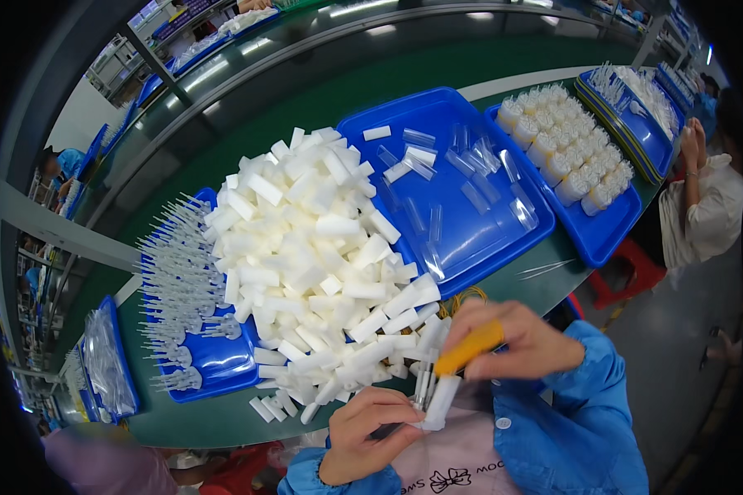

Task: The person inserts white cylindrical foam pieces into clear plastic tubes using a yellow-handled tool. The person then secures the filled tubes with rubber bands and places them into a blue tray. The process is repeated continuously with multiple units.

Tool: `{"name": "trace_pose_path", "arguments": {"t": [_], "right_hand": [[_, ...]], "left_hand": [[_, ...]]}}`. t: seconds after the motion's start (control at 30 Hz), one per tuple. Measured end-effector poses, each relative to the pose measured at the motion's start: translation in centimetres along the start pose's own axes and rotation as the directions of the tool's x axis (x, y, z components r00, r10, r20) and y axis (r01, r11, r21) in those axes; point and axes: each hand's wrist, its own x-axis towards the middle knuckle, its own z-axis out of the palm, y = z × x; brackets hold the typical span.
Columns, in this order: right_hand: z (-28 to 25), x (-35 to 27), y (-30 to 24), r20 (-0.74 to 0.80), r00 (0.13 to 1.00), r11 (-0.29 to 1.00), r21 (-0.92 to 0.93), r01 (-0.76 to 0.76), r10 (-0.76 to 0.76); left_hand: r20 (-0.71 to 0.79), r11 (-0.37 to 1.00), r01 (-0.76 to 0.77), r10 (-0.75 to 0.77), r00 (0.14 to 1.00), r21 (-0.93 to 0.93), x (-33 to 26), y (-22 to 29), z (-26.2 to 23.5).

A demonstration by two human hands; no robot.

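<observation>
My left hand (363, 433) pinches a white tube piece (440, 404) and a few thin clear-and-white sticks (423, 386) near the table's front edge. Just above and to the right, my right hand (516, 338) grips an orange-handled tool (469, 348) whose tip points down at those parts. Both sleeves are blue. Right behind my hands rises a large heap of white tube pieces (305, 256) that spills over a blue tray.
A blue tray (504, 235) holds loose clear sleeves. Another blue tray (607, 231) at right carries white bundled pieces (565, 148). At left, thin white sticks (177, 289) lie in rows on a blue tray. Yellow rubber bands (462, 297) lie by the heap. Another person (702, 198) sits at right.
</observation>
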Motion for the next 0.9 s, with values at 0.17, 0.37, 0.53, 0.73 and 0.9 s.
{"name": "trace_pose_path", "arguments": {"t": [0.17,0.37,0.53,0.73,0.9], "right_hand": [[-8.1,8.7,2.9,-0.275,0.948,0.798,-0.602,-0.040,-0.160],[-12.1,14.6,9.8,-0.140,0.971,0.282,-0.956,-0.081,-0.196],[-11.3,14.2,9.8,-0.145,0.989,0.251,-0.958,-0.137,-0.014],[-11.0,12.6,10.0,-0.205,0.975,0.113,-0.974,-0.195,-0.085],[-10.0,9.9,4.2,-0.281,0.938,0.492,-0.858,-0.151,-0.202]], "left_hand": [[-0.135,0.999,0.035,-0.040,0.990,-0.039,0.2,0.3,-0.6],[-0.267,0.975,0.145,-0.188,0.945,-0.170,-0.3,0.5,-1.3],[-0.400,0.954,0.129,-0.234,0.886,-0.270,-0.4,0.0,-1.5],[-0.369,0.924,0.117,-0.258,0.893,-0.363,-0.4,0.3,-1.3],[-0.351,0.950,0.058,-0.170,0.921,-0.307,-1.2,-0.1,-1.4]]}}
